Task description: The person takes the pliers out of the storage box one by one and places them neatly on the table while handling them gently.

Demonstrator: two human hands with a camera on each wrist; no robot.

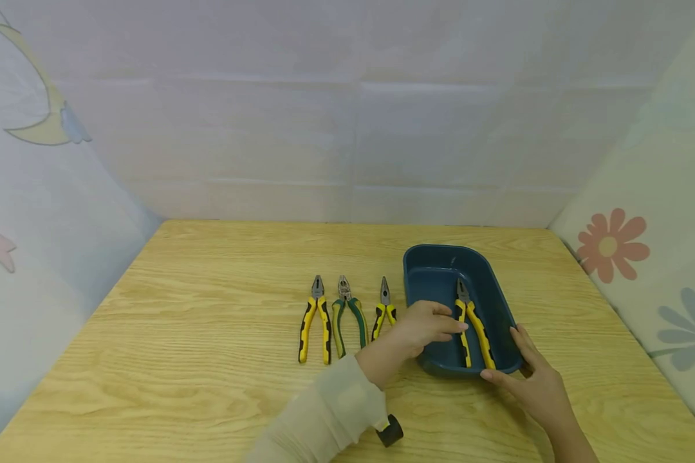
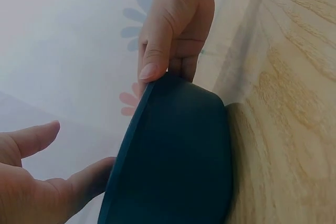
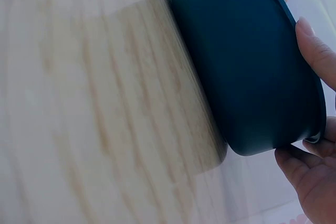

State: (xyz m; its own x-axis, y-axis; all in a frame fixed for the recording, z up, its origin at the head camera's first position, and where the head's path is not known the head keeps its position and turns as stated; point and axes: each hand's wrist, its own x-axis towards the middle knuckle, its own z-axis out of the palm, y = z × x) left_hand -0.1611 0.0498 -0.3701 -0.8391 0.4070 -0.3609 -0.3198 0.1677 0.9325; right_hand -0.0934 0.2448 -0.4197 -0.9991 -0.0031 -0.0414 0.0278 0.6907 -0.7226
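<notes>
A dark blue plastic bin (image 1: 448,251) sits at the right of the table with yellow-and-black combination pliers (image 1: 476,321) lying in it. My right hand (image 1: 535,386) grips the bin's near right corner, thumb at the rim and fingers round the outer side. My left hand (image 1: 428,328) reaches over the bin's left rim, its fingers extended beside the pliers' handles. In the left wrist view, thumb and fingers of the left hand (image 2: 37,192) stand apart, one digit partly hidden behind the rim. Left of the bin, yellow-and-black long-nose pliers (image 1: 385,296) lie partly covered by the left hand.
Green-handled pliers (image 1: 347,308) and another yellow-and-black pair (image 1: 315,318) lie in a row further left on the wooden table (image 1: 208,334). A black strap end (image 1: 390,431) hangs by the left sleeve (image 1: 330,411). Sheeted walls (image 1: 347,141) enclose the table's back and sides.
</notes>
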